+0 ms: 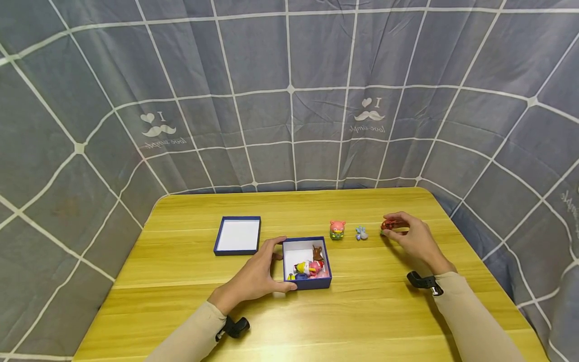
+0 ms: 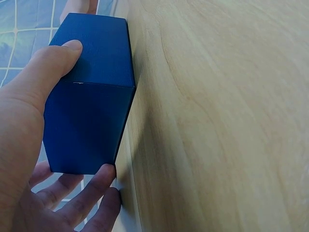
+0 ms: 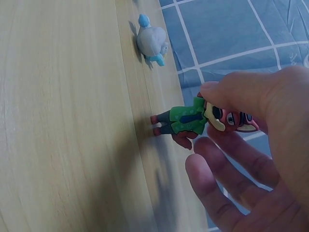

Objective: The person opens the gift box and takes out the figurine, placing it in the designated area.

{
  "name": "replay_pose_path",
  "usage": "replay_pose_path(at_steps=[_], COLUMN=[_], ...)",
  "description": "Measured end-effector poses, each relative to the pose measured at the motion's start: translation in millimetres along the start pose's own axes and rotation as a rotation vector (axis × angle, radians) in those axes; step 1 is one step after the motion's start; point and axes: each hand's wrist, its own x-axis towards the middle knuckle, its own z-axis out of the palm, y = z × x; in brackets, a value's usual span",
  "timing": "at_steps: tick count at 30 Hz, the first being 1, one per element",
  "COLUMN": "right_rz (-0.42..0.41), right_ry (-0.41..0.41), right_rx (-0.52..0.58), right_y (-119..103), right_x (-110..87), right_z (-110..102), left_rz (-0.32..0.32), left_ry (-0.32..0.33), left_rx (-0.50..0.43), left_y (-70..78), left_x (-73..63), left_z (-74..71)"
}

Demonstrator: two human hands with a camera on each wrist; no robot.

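My left hand (image 1: 255,274) holds a dark blue open box (image 1: 308,284) by its left side, thumb on the near wall and fingers at the far one. Inside lie several toy figurines, among them a brown one (image 1: 318,253) and a yellow-and-pink one (image 1: 309,268). On the right, my right hand (image 1: 418,241) pinches a reddish animal figurine (image 3: 186,120) by its head, between thumb and fingers. It wears a green top and dark trousers. Its feet point down at the table; whether they touch cannot be told.
Left of the box lies its blue-edged lid (image 1: 237,235), white inside up. A pink figurine (image 1: 336,230) stands behind the box to the right, and a small grey-and-blue figurine (image 1: 361,233) sits between it and my right hand. A grey checked curtain (image 1: 316,125) hangs behind the wooden table (image 1: 362,322).
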Motion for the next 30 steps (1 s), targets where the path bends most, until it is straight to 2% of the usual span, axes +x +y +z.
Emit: replay_pose_path(at_steps=[7, 19, 30], right_rz=[0.016, -0.02, -0.114], right_ry=[-0.016, -0.017, 0.062], right_rx=[0.0, -0.01, -0.087], right_y=[-1.5, -5.4, -25.3], right_x=[-1.4, -2.9, -6.4], right_z=[-3.0, -8.1, -16.1], left_rz=[-0.002, 0.004, 0.025], left_ry=[-0.002, -0.008, -0.006], left_rx=[0.002, 0.009, 0.033], left_y=[0.7, 2.0, 1.0], left_x=[0.4, 0.2, 1.1], left_z=[-0.2, -1.7, -2.3])
